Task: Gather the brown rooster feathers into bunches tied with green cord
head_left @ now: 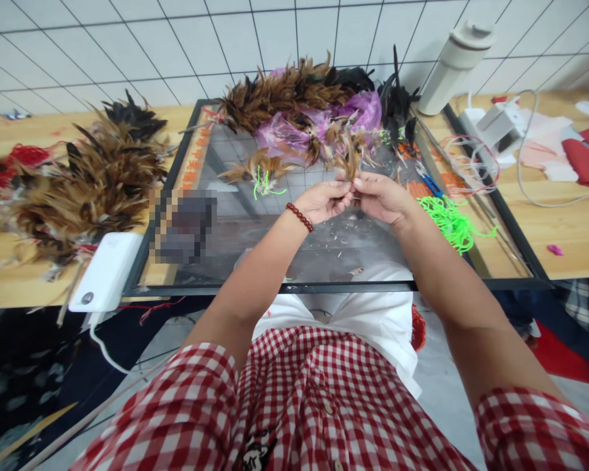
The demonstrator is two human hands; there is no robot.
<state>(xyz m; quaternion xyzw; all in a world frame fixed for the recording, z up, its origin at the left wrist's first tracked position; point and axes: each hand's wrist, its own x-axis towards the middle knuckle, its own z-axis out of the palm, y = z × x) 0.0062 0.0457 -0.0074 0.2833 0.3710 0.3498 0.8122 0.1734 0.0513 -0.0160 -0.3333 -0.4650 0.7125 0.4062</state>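
Note:
My left hand (pixel 328 200) and my right hand (pixel 379 195) meet over the middle of a dark-framed glass panel. Between their pinched fingertips they hold the lower ends of a small bunch of brown feathers (pixel 347 157), which points up and away from me. The exact grip at the quill ends is hidden by the fingers. Left of my hands lies a feather bunch tied with bright green cord (pixel 262 183). Behind it, purple plastic (pixel 282 134) holds more loose feathers. A pile of green cord (pixel 449 222) rests to the right, near blue-handled snips (pixel 429 180).
A thick brown feather garland (pixel 285 95) lies along the back. More feathers (pixel 93 176) heap at the left, beside a white power bank (pixel 107 271). At the back right stand a pale bottle (pixel 456 65), black feathers (pixel 397 108) and a white charger (pixel 503 124). A pixelated dark object (pixel 184 226) sits on the panel's left.

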